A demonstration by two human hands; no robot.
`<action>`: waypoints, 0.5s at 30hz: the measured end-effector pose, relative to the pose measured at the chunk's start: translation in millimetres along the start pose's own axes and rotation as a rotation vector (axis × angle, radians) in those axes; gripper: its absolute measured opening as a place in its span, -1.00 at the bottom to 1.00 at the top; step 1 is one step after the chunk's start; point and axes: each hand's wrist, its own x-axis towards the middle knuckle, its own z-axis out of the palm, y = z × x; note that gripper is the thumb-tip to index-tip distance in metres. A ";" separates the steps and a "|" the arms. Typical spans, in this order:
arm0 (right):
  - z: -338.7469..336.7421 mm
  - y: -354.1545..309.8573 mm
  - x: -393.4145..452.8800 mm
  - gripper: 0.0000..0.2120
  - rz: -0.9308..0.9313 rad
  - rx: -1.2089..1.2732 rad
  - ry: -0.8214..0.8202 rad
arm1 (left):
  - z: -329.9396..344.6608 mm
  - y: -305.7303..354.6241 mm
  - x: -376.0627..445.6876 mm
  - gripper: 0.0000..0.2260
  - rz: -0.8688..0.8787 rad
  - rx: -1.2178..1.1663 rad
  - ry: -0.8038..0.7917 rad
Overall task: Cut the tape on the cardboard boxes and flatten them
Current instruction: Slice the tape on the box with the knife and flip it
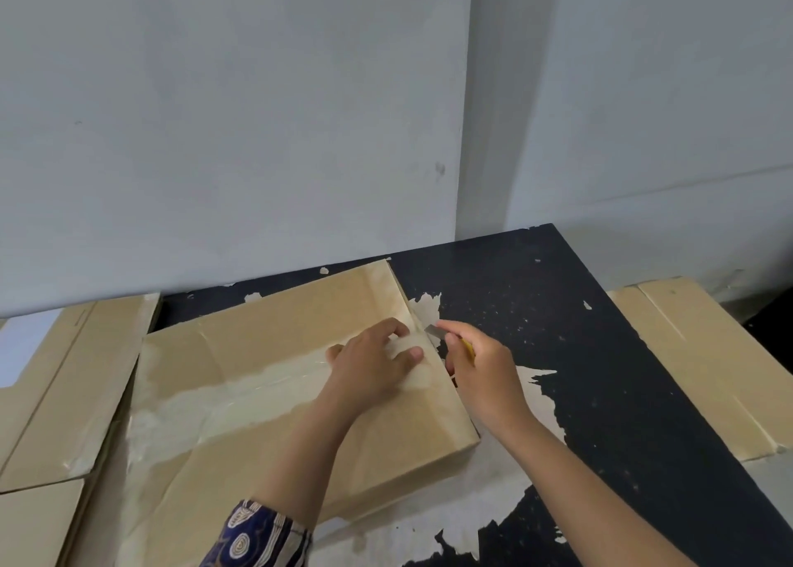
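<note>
A brown cardboard box (266, 364) lies on the black table, with a wide band of clear tape (240, 399) running across its top. My left hand (377, 360) presses down on the taped top near the box's right edge, fingers spread. My right hand (480, 369) grips a yellow-handled cutter (433, 330) just off that right edge. Its metal blade touches the top right edge of the box, beside my left fingertips.
The black table (600, 373) has a worn, peeling surface. Flattened cardboard (64, 386) lies at the left and overlaps the box's side. Another flat cardboard piece (708, 360) hangs off the table's right side. A grey wall stands close behind.
</note>
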 end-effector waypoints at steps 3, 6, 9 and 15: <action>-3.2 -1.0 2.7 -0.73 -0.032 -0.047 -0.042 | 0.1 0.0 0.3 -0.78 -0.004 -0.032 0.014; -4.2 -2.1 4.5 -0.73 -0.017 -0.041 -0.067 | 0.1 0.2 -1.0 -0.79 0.001 -0.044 0.021; -3.8 -3.4 1.5 -0.72 -0.037 -0.110 -0.039 | 0.1 -0.8 -1.0 -0.80 -0.002 -0.062 0.022; -0.5 -9.6 -1.3 -0.71 -0.085 -0.221 -0.012 | 1.3 -0.7 -1.1 -0.84 -0.012 -0.108 0.046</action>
